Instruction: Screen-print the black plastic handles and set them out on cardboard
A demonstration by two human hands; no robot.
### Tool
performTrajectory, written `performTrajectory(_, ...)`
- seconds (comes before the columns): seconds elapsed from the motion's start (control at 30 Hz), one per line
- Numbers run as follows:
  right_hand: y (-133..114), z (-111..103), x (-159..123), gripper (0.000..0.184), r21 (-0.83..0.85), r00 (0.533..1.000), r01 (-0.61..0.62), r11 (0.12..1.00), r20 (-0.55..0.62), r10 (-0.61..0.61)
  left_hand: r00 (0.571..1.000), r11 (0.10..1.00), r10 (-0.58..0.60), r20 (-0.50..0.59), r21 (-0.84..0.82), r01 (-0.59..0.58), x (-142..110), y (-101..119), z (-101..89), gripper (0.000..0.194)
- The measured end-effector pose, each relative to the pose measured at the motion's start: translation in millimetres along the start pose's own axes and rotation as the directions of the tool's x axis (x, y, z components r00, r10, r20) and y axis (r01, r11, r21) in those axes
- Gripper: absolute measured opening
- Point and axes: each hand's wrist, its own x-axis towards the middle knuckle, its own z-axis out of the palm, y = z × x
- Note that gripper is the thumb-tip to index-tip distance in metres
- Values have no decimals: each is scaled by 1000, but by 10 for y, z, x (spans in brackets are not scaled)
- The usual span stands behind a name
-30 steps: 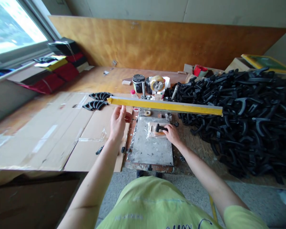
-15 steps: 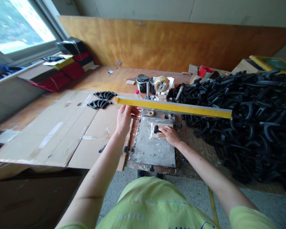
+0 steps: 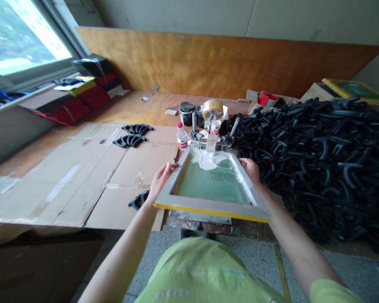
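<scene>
A screen printing frame (image 3: 260, 206), grey with a yellow front edge and green mesh, spans the space between my hands, its front edge slightly above the metal plate (image 3: 192, 215). My left hand (image 3: 159, 180) grips the left rail, its fingers closed at the edge. Opposite it, my right hand (image 3: 251, 170) is closed on the right rail; the rail hides some fingers. White paste (image 3: 208, 160) lies at the mesh's far end, where a pale scraper (image 3: 211, 143) stands upright. The small black part on the plate is hidden under the frame.
Flattened cardboard (image 3: 91, 176) covers the left side, with curved black parts (image 3: 129, 140) on it. A large heap of black plastic parts (image 3: 328, 164) fills the right. Behind the frame stand a bottle (image 3: 182, 136), a paint tub (image 3: 187, 113) and a tape roll (image 3: 212, 109).
The frame has swung down from nearly edge-on to nearly flat. My left hand has come down with it. My right hand has left the small black part and taken the right rail.
</scene>
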Motion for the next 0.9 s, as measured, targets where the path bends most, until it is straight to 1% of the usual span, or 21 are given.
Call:
performTrajectory(0.03, -38, -35, 78, 39, 7, 999, 25, 1000, -36, -25, 997, 997, -74, 29, 21, 73, -45, -144, -41, 53)
performTrajectory(0.07, -112, -36, 159, 40, 15, 993, 88, 996, -73, -87, 990, 991, -132, 57, 30, 130, -79, -299, -70, 55)
performTrajectory(0.1, -217, -7, 240, 42, 19, 979, 176, 984, -111, -173, 982, 985, -173, 77, 27, 171, -100, -458, -87, 59)
performTrajectory(0.17, -468, 118, 395, 55, 4, 925, 359, 933, -137, -356, 975, 978, -208, 77, 23, 207, -106, -757, -90, 68)
performTrajectory(0.2, -589, 196, 461, 58, -13, 897, 429, 903, -117, -427, 976, 978, -209, 62, 31, 207, -94, -884, -80, 71)
performTrajectory(0.23, -691, 274, 515, 56, -34, 878, 471, 881, -72, -472, 978, 978, -205, 43, 44, 203, -77, -992, -67, 72)
performTrajectory(0.27, -769, 347, 554, 49, -56, 872, 489, 871, -2, -490, 980, 979, -199, 26, 59, 198, -56, -1078, -55, 71)
performTrajectory(0.33, -852, 463, 578, 30, -117, 869, 490, 864, 149, -472, 982, 979, -188, 10, 88, 186, -16, -1194, -37, 68)
performTrajectory(0.4, -871, 540, 517, 19, -189, 868, 482, 856, 239, -436, 984, 979, -177, 12, 107, 175, 14, -1257, -34, 64)
performTrajectory(0.47, -871, 583, 374, 18, -248, 871, 478, 843, 259, -418, 986, 979, -168, 18, 124, 164, 28, -1291, -39, 62)
performTrajectory(0.53, -868, 587, 178, 20, -265, 858, 504, 822, 264, -441, 987, 979, -161, 16, 133, 157, 31, -1311, -45, 61)
performTrajectory(0.57, -861, 571, 78, 21, -254, 838, 536, 805, 277, -471, 987, 979, -159, 13, 132, 156, 30, -1316, -47, 60)
performTrajectory(0.6, -848, 542, -11, 21, -231, 804, 584, 779, 298, -514, 987, 979, -159, 11, 130, 157, 29, -1319, -47, 60)
performTrajectory(0.67, -803, 450, -123, 21, -152, 712, 686, 712, 342, -613, 987, 979, -159, 12, 128, 156, 24, -1317, -43, 59)
performTrajectory(0.73, -751, 341, -121, 20, -55, 629, 748, 662, 376, -680, 988, 979, -155, 7, 137, 152, 17, -1301, -35, 58)
performTrajectory(0.77, -732, 297, -84, 18, -14, 610, 754, 657, 387, -692, 989, 979, -149, -1, 143, 148, 12, -1288, -31, 57)
performTrajectory(0.8, -722, 269, -34, 15, 11, 611, 745, 668, 390, -688, 990, 979, -143, -10, 148, 142, 6, -1272, -28, 56)
performTrajectory(0.83, -721, 260, 14, 12, 18, 633, 723, 690, 381, -673, 990, 979, -138, -18, 147, 139, 0, -1255, -25, 56)
performTrajectory(0.9, -730, 304, 62, 12, -15, 705, 672, 741, 321, -633, 989, 981, -144, -17, 130, 145, -13, -1220, -22, 56)
